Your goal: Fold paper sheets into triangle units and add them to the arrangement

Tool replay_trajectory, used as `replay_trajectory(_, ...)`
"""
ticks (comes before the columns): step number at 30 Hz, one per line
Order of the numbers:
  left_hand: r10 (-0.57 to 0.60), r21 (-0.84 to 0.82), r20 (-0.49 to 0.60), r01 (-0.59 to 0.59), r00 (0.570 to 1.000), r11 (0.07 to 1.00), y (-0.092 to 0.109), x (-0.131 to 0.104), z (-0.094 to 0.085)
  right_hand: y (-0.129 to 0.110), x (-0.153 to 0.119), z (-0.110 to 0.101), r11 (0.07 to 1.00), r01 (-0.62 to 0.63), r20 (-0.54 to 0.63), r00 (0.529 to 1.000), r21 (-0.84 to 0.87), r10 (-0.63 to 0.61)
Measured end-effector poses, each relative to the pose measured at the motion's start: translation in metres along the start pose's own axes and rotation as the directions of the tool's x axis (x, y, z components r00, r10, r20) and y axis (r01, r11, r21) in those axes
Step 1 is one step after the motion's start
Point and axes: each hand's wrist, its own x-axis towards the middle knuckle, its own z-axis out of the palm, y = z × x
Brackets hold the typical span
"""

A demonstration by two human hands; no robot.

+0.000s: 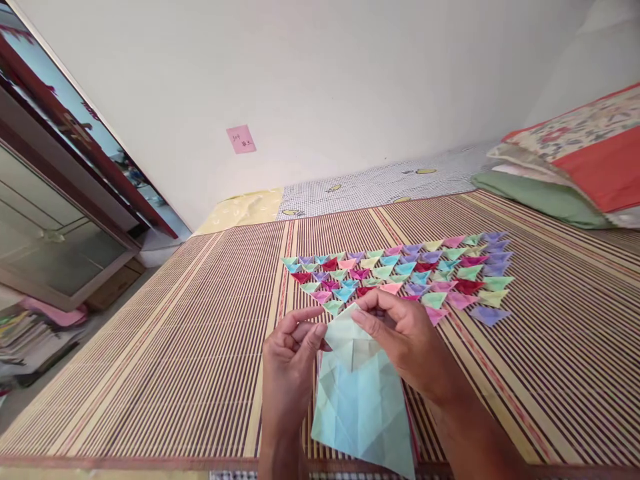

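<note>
Between my two hands is a pale green sheet of creased paper [352,343], partly folded. My left hand [296,347] pinches its left edge between thumb and fingers. At the top corner, my right hand [395,327] grips the paper with thumb and forefinger. Below it lies a light blue creased sheet [360,407], apparently on top of other sheets whose edges barely show. Beyond my hands, rows of small folded paper pieces [385,272] in many colours spread over the striped mat [200,353].
Folded bedding [595,153] is stacked at the far right against the white wall [350,87]. A pink note [241,139] is stuck on that wall. At the left are a glass-panelled door [55,233] and a pile of books [30,333] below mat level.
</note>
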Motion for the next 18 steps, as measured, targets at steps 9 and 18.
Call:
replay_trajectory(9, -0.179, 0.04, 0.215, 0.174, 0.96, 0.984, -0.003, -0.002, 0.003, 0.001, 0.001, 0.007, 1.0, 0.019, 0.112, 0.993, -0.005, -0.019)
replay_trajectory(18, -0.248, -0.305, 0.112, 0.271, 0.962, 0.913, -0.001, -0.003, 0.011, 0.004, 0.001, 0.01, 0.996, -0.092, 0.131, 0.987, 0.015, 0.089)
